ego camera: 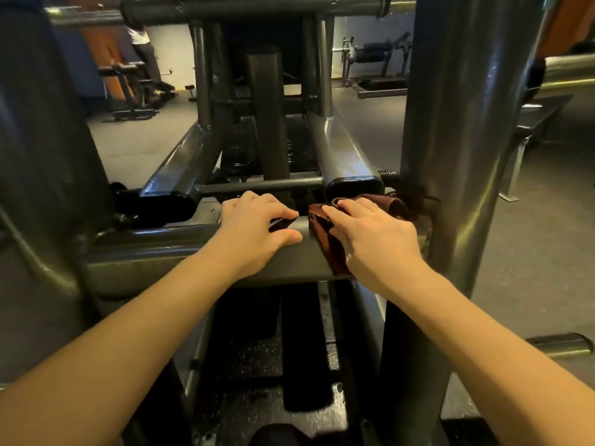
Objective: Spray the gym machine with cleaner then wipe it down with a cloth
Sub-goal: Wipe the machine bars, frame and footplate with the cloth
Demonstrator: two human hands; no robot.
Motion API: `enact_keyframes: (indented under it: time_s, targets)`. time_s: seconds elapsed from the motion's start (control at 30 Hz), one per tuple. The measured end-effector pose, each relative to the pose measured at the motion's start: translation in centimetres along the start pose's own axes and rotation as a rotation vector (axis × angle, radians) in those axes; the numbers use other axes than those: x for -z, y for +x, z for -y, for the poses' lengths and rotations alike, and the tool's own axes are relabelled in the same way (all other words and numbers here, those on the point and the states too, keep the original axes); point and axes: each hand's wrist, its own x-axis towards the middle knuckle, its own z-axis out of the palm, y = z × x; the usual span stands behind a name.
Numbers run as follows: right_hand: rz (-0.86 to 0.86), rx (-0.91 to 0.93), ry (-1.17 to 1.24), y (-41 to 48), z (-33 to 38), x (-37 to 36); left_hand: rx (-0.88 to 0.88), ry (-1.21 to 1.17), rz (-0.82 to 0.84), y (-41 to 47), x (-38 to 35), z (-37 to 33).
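While the left hand (pixel 257 228) is resting, fingers apart, on the gym machine's crossbar (pixel 145 249), the right hand (pixel 375 241), fingers flat, is pressing the brown cloth (pixel 318 220) onto its right end; the bar is stretching leftward.

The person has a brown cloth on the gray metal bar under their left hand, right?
Not quite. The head view shows the brown cloth under the right hand, not the left. The left hand rests bare on the gray metal bar beside it. The rest is right: the cloth is brown and lies on the bar.
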Motion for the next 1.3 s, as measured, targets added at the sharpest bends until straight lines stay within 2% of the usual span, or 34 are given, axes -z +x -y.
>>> enact_keyframes:
  time_s: [0.13,0.37,0.43,0.7,0.87,0.97,1.1,1.2,1.3]
  targets:
    - [0.004,-0.030,0.055,-1.1,-0.5,0.1,-0.013,0.039,-0.048,-0.6,0.1,0.2]
    - [-0.217,-0.173,0.144,-2.9,-0.9,-1.5,0.020,0.139,-0.189,-5.0,2.9,5.9]
    - [-0.282,-0.164,0.144,-2.0,0.8,-2.2,0.041,0.165,-0.211,-6.5,3.8,8.2]
    - [-0.255,0.038,-0.009,1.4,13.9,-4.5,0.180,0.140,-0.393,-10.0,3.9,13.7]
    - [-0.332,0.055,0.056,0.2,11.8,-4.7,0.246,0.034,-0.465,-10.5,2.8,13.4]
    - [-0.389,-0.062,0.132,-1.4,7.2,-4.6,0.261,0.023,-0.480,-10.5,2.4,13.2]
    - [-0.608,-0.244,0.166,-4.0,1.4,-6.6,0.277,-0.024,-0.488,-10.3,2.3,11.9]
    - [-0.733,-0.314,0.311,-3.4,4.1,-8.4,0.202,0.012,-0.425,-9.2,1.3,8.8]
    - [-0.705,-0.208,0.446,-2.6,9.9,-9.2,0.103,0.002,-0.371,-7.4,-0.2,5.9]
